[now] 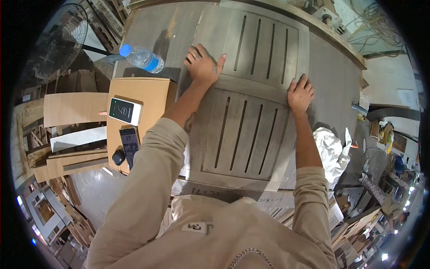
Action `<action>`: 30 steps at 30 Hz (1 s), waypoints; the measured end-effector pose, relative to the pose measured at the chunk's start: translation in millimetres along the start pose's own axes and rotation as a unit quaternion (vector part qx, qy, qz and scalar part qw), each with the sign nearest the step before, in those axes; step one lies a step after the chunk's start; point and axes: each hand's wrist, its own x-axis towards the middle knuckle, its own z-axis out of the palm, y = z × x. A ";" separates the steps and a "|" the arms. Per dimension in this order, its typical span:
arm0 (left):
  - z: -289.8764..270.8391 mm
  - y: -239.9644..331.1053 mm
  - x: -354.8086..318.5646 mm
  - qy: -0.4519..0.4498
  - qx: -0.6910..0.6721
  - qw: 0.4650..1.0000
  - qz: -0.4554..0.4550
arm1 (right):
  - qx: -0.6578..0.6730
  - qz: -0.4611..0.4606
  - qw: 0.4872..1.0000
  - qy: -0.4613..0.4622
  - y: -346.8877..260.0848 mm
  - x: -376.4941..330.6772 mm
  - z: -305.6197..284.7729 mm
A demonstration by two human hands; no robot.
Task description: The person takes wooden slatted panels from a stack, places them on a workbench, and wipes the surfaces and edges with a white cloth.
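A grey slatted wooden panel (251, 94) with two groups of long slots lies flat on a grey workbench (331, 80). My left hand (204, 65) rests palm down on the panel's left edge, near its middle crossbar, fingers spread. Over on the right side my right hand (300, 94) also lies flat on the crossbar, fingers apart. Neither hand holds anything. My beige sleeves come in from the lower edge.
A plastic water bottle (142, 58) with a blue cap lies on the bench's left. A light wooden board (143, 96) carries a white device (125, 110), a phone (130, 144) and a small black object (118, 157). White cloth (331, 148) hangs right. A fan (60, 42) stands far left.
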 end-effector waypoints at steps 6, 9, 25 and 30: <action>9.1 -7.7 9.2 0.008 -0.022 0.999 -0.029 | -0.015 0.033 0.999 -0.028 -18.7 25.1 -7.4; 19.6 -14.8 5.1 0.072 0.002 0.997 0.015 | 0.004 0.022 1.000 -0.002 -18.0 22.4 0.4; 12.6 -6.9 7.9 0.030 -0.039 0.998 0.036 | 0.013 0.020 0.999 -0.023 -13.1 27.8 -0.3; -1.2 0.1 8.2 -0.023 -0.039 0.999 -0.005 | 0.005 0.030 0.999 -0.033 -19.7 27.1 -10.3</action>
